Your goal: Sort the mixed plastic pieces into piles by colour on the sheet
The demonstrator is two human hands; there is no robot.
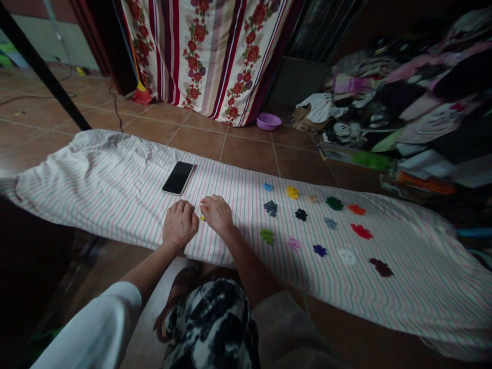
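Over the striped cloth, my left hand (180, 224) is curled closed with its knuckles up, and whatever it may hold is hidden. Just right of it, my right hand (218, 214) has thumb and fingers pinched together. A tiny whitish bit shows at its fingertips, too small to name. A small yellow piece (203, 218) lies on the cloth in the gap between both hands. To the right, small piles of coloured pieces are laid out in rough rows, among them a grey pile (271, 208), a lime green pile (266, 236) and a yellow pile (292, 192).
A phone (178, 178) with a dark screen lies beyond my left hand. The striped cloth (126, 179) covers a long, narrow surface. On the tiled floor behind are a purple basin (268, 121), a floral curtain (215, 51) and a heap of clothes (415, 97).
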